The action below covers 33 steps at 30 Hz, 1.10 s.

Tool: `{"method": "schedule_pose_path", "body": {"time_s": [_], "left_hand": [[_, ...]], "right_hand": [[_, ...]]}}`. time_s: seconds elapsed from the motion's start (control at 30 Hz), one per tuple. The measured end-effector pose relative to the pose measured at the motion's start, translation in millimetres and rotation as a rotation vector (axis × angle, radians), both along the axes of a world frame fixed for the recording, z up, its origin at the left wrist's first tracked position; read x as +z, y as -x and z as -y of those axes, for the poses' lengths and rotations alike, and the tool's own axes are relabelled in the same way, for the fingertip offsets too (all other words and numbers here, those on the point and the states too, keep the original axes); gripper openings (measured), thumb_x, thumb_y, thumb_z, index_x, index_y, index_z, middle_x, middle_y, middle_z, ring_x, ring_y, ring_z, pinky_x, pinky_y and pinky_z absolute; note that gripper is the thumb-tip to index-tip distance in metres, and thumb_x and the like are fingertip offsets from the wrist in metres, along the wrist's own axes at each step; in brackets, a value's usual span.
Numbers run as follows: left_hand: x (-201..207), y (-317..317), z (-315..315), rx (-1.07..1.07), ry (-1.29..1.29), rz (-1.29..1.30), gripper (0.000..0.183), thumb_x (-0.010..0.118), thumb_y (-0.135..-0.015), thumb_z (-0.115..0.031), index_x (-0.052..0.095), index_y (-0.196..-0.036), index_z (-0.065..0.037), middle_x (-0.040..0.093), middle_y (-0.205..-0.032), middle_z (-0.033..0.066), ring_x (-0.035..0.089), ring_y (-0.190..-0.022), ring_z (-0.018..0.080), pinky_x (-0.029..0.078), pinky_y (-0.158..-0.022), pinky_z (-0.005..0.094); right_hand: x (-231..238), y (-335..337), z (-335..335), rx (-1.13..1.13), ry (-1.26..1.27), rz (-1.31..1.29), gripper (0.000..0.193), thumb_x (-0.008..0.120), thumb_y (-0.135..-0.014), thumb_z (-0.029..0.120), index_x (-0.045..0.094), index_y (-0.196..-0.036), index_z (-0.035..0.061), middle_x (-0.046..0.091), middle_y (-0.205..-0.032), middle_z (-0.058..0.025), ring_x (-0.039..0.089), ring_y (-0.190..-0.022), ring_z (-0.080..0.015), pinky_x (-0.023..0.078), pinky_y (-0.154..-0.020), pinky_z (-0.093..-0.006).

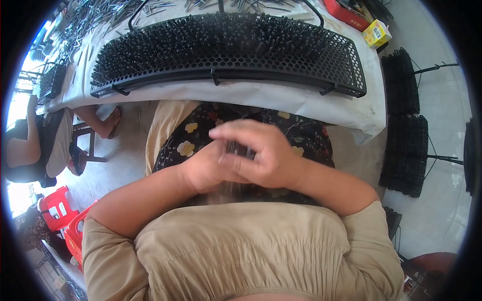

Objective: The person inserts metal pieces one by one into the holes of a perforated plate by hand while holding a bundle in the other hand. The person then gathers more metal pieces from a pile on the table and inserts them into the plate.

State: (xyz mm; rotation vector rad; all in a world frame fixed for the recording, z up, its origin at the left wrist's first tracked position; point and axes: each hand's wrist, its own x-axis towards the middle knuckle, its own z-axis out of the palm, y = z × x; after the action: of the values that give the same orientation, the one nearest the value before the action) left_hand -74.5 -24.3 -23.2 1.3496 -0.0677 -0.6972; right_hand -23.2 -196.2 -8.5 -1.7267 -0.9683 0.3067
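Observation:
Above my lap, my left hand [208,168] and my right hand [266,153] are cupped together, fingers curled in. A small bundle of thin dark metal pieces [239,149] shows in the gap between them, smeared by motion; their exact kind cannot be made out. The left hand is partly covered by the right. Beyond the hands, on the table's near edge, stands a long black perforated rack [351,75]. Many dark thin pieces [211,35] stand upright in its holes, while holes at its right end are bare. Neither hand touches the rack.
Loose metal pieces [100,25] lie scattered over the white-covered table [281,95]. A red box [346,14] and a yellow carton [376,34] sit at the far right corner. Filled black racks [406,155] stand on the floor at right. Another person [30,145] sits at left, near red chairs [56,206].

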Motion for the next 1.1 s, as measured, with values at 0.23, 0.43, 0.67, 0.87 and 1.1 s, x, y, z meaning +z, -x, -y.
{"method": "schedule_pose_path", "body": {"time_s": [0.23, 0.43, 0.67, 0.87, 1.1], "left_hand": [[11, -8, 0, -0.109, -0.139, 0.476, 0.049, 0.079, -0.076, -0.009, 0.058, -0.119, -0.004, 0.06, -0.119, 0.0108, 0.058, -0.113, 0.0186, 0.049, -0.094, 0.0337], [9, -4, -12, -0.426, -0.105, 0.485, 0.043, 0.074, -0.081, -0.02, 0.064, -0.119, -0.005, 0.063, -0.122, 0.0146, 0.057, -0.118, 0.0297, 0.045, -0.101, 0.0415], [0, 2, 3, -0.054, -0.217, 0.355, 0.037, 0.071, -0.084, -0.011, 0.058, -0.118, -0.002, 0.064, -0.11, 0.0154, 0.064, -0.103, 0.0282, 0.052, -0.091, 0.0405], [28, -34, 5, 0.59, 0.5, -0.2, 0.026, 0.066, -0.081, 0.008, 0.055, -0.103, -0.001, 0.065, -0.091, 0.0103, 0.066, -0.075, 0.0216, 0.054, -0.067, 0.0338], [81, -65, 22, 0.8, 0.478, 0.364, 0.048, 0.07, -0.077, 0.01, 0.047, -0.118, -0.002, 0.067, -0.092, 0.0105, 0.067, -0.081, 0.0183, 0.054, -0.073, 0.0298]], "right_hand": [[6, -3, -8, -0.08, -0.098, 0.166, 0.037, 0.07, -0.087, 0.017, 0.062, -0.12, 0.0013, 0.059, -0.13, -0.0207, 0.059, -0.119, -0.0346, 0.048, -0.097, -0.0394], [0, 13, 5, 0.162, -0.013, 0.217, 0.05, 0.067, -0.09, 0.028, 0.058, -0.129, -0.0001, 0.054, -0.138, -0.0217, 0.053, -0.127, -0.036, 0.044, -0.103, -0.0412], [-18, 8, 13, -0.017, 0.025, 0.161, 0.049, 0.066, -0.092, 0.02, 0.051, -0.135, 0.0004, 0.051, -0.139, -0.019, 0.052, -0.127, -0.03, 0.045, -0.103, -0.0405], [-10, -10, -3, -0.474, -0.586, -0.37, 0.047, 0.06, -0.099, 0.019, 0.037, -0.137, 0.0044, 0.05, -0.128, -0.012, 0.054, -0.116, -0.0232, 0.046, -0.097, -0.0381], [33, -29, -34, -0.254, -0.966, -1.17, 0.042, 0.051, -0.101, 0.042, 0.045, -0.123, 0.0071, 0.057, -0.115, -0.0103, 0.058, -0.107, -0.0249, 0.048, -0.091, -0.0379]]}}
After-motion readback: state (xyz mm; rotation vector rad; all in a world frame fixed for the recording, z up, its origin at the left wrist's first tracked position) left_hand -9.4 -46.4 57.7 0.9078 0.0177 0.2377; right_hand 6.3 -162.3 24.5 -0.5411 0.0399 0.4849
